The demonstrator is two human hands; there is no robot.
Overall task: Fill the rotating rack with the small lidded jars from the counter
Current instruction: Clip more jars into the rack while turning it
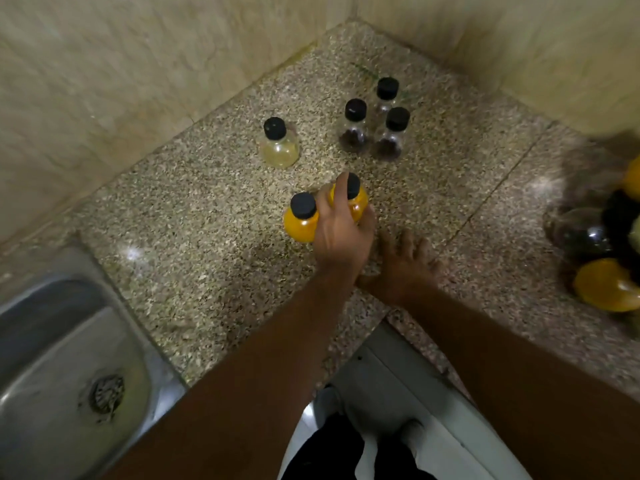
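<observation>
Several small jars with black lids stand on the speckled counter (207,209). My left hand (341,233) grips an orange jar (358,202), with one finger laid up beside its lid. A second orange jar (300,221) stands against that hand's left side. Farther back are a pale yellow jar (279,147) and three clear jars with dark contents (354,128), (386,93), (393,135). My right hand (405,265) rests flat on the counter, holding nothing. The rotating rack (602,233) is blurred at the right edge and carries orange and dark jars.
A steel sink (69,358) with a drain lies at the lower left. Tiled walls (138,81) meet in a corner behind the jars. The counter's front edge cuts inward at a notch below my right hand.
</observation>
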